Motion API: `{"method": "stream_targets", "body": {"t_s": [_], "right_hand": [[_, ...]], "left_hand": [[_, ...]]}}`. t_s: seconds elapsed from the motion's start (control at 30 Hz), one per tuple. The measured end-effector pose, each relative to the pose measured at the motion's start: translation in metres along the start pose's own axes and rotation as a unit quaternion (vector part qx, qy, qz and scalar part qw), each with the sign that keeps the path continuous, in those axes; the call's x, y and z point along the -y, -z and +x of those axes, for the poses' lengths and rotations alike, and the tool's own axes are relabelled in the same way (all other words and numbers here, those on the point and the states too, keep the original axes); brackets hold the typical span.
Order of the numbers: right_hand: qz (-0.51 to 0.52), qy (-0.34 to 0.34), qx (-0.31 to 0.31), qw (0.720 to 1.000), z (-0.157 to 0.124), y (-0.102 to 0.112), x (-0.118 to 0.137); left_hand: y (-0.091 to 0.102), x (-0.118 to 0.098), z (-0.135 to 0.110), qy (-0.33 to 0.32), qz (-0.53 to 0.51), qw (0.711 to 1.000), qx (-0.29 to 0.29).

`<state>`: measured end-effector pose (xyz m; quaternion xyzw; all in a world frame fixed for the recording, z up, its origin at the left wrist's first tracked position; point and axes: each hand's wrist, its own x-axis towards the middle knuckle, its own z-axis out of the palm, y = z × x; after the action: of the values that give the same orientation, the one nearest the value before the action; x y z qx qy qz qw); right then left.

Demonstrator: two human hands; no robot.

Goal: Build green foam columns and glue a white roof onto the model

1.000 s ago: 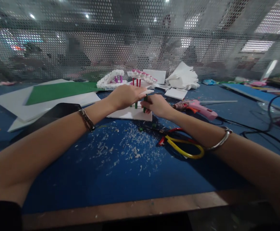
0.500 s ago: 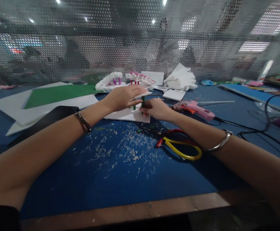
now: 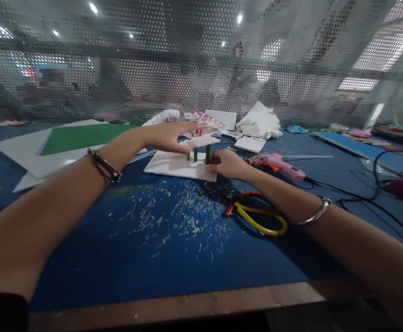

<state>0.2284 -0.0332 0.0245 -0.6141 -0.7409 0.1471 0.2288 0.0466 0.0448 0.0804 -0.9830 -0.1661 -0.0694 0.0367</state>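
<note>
On my feed from the head view, the piece being worked on sits toward the far side of the bench [image 3: 146, 272], in front of and between the two hands. It is a white base board [image 3: 171, 165] lying flat, with three green posts [image 3: 195, 154] upright on it, short at the left and tall at the right, under a white top piece [image 3: 204, 141].

As far as I can judge, the main parts are stacked: base, posts and top are all in place. What seems unsettled is the right-hand end, where a hand is at the tallest post; whether the posts are bonded firmly I can't make out from here.

The left hand [image 3: 166, 135] is palm down with its fingers stretched out and the thumb well parted. They reach over the left part of the piece, the thumb by the top's left end; I can't confirm contact. The right hand [image 3: 231, 164] is low at the right edge of the base, fingers curled narrow close by the tallest post's lower part; I can't tell whether they pinch it.

Nearer me lie pale shavings [image 3: 194, 226] and a tool with red and yellow handles [image 3: 263, 222]; a pink glue gun [image 3: 286, 167] lies to the right.
</note>
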Motion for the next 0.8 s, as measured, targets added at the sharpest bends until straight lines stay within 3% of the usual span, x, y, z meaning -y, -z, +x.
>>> {"method": "stream_targets", "body": {"t_s": [0.13, 0.27, 0.43, 0.8], "right_hand": [[-0.022, -0.007, -0.022, 0.999, -0.002, 0.0, 0.003], [-0.045, 0.01, -0.032, 0.998, -0.003, 0.0, 0.006], [-0.072, 0.016, -0.036, 0.997, -0.003, 0.0, 0.008], [-0.156, 0.013, -0.016, 0.988, -0.017, 0.018, 0.011]], "left_hand": [[0.004, 0.006, -0.006, 0.049, 0.006, 0.999, 0.018], [-0.006, 0.001, -0.002, 0.025, 0.002, 0.998, 0.056], [-0.016, -0.001, 0.002, -0.014, 0.034, 0.999, 0.031], [-0.02, 0.004, 0.003, -0.021, 0.031, 0.999, 0.023]]}}
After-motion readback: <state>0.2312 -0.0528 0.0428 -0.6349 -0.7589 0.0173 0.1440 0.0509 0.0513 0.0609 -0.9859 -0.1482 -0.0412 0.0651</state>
